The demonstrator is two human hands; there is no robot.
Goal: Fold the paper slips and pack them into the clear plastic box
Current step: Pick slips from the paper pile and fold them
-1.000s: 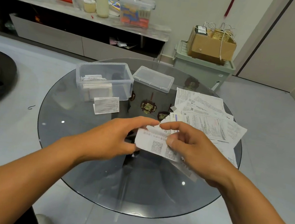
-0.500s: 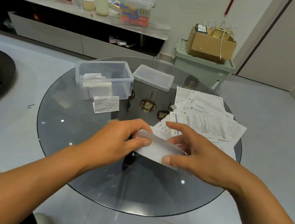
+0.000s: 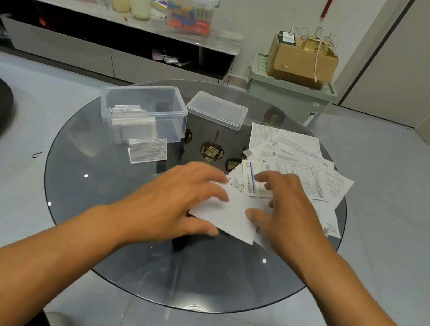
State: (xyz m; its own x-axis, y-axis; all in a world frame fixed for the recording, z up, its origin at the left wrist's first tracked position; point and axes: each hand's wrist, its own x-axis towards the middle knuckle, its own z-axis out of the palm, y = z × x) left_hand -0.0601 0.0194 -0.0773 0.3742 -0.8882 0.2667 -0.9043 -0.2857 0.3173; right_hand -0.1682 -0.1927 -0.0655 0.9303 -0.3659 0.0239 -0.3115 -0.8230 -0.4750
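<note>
Both hands flat, grip wide: left hand (image 3: pixel 175 201) and right hand (image 3: pixel 284 214) press the paper slip (image 3: pixel 228 214) against the glass surface (image 3: pixel 87 200), likely creasing it; clear plastic box (image 3: pixel 144 108) stands beyond.

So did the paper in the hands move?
Yes. The paper slip went down from in the air onto the glass table, while the clear plastic box stayed put.

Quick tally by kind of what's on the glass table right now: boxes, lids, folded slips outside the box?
Clear plastic box, open, folded slips inside: 1
Loose lid: 1
Folded slip lying outside the box: 1
Slip being pressed flat under both hands: 1
Pile of unfolded slips, overlapping, uncountable: 1
Total: 5
</note>
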